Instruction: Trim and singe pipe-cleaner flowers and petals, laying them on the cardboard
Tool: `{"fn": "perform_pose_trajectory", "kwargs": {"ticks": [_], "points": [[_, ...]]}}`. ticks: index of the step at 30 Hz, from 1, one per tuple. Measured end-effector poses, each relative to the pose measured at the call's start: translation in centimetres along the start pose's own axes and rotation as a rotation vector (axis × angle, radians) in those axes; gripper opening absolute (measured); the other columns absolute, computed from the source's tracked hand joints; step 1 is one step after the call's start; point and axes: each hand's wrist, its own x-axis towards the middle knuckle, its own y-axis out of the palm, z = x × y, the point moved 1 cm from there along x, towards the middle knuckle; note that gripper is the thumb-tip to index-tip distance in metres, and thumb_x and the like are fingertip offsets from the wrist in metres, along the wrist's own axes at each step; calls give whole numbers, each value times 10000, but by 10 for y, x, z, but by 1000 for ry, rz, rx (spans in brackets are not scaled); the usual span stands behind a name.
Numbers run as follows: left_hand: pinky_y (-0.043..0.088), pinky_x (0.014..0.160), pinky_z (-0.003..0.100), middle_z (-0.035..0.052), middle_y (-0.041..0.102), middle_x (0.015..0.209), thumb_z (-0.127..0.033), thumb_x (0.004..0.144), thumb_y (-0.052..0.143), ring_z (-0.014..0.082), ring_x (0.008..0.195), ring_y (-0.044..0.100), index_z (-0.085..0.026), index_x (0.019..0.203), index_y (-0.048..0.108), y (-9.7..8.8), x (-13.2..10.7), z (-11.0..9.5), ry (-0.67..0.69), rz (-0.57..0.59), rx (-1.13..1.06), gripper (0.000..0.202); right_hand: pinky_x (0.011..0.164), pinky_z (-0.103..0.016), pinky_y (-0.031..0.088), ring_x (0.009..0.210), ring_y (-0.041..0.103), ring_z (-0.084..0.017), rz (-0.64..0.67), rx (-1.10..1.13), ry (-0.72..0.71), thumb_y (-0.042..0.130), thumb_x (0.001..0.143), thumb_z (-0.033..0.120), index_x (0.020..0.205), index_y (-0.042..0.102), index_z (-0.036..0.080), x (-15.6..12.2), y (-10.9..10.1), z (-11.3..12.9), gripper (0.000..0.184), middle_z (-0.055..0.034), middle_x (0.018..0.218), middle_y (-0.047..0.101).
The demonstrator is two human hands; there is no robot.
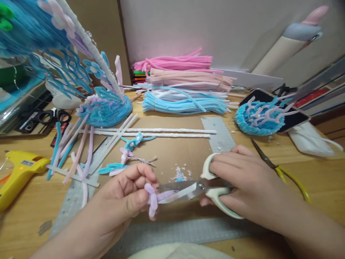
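My left hand (pixel 132 196) pinches a small lilac pipe-cleaner flower (pixel 153 199) between thumb and fingers. A lilac strip of it points right, between the parted blades of the scissors (pixel 185 190). My right hand (pixel 234 183) grips these scissors by their pale mint handles, fingers through the loops. Fluffy pink and blue clippings (pixel 180 175) lie on the cardboard (pixel 172 151) just behind the blades. Past my left hand rest a blue pipe-cleaner flower (pixel 134 142), a lilac flower (pixel 124 155) and blue leaf shapes (pixel 113 168).
A yellow glue gun (pixel 21 172) lies at left, near loose pipe cleaners (pixel 81 151). Bundles of blue (pixel 183 102) and pink pipe cleaners (pixel 175 63) stack at the back. Yellow-handled pliers (pixel 280 171), a phone (pixel 296 113) and a blue fuzzy piece (pixel 250 117) are right; a decorated stand (pixel 107 108) rises left.
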Motion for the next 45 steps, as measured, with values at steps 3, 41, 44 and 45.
{"fn": "perform_pose_trajectory", "kwargs": {"ticks": [3,41,44,45], "points": [[503,601,171,-36,675,775,-278,776,819,77,637,596,-234,953,703,0,1,0,11,-10,-15,217,686,-317,274,646,554,-130,17,-3,0,741,814,431,686,509,207,0,1,1,347,58,677,592],[499,677,107,-51,702,857,-218,850,754,58,748,643,-271,995,677,-6,-1,-2,139,-23,159,173,650,-326,238,582,505,-141,-5,-94,-51,769,787,412,679,484,223,-4,-3,-1,359,72,623,554],[507,690,108,-52,697,856,-222,841,763,60,760,651,-266,985,675,-7,1,-1,151,-26,186,175,643,-324,246,579,508,-146,-30,-112,-65,765,781,436,684,476,230,-5,-2,-1,368,81,623,552],[507,687,108,-52,696,856,-221,840,764,60,756,651,-266,986,674,-7,1,-1,151,-23,184,178,645,-324,249,584,513,-147,-27,-113,-61,760,787,438,690,478,231,-5,-2,-1,363,82,628,554]]}}
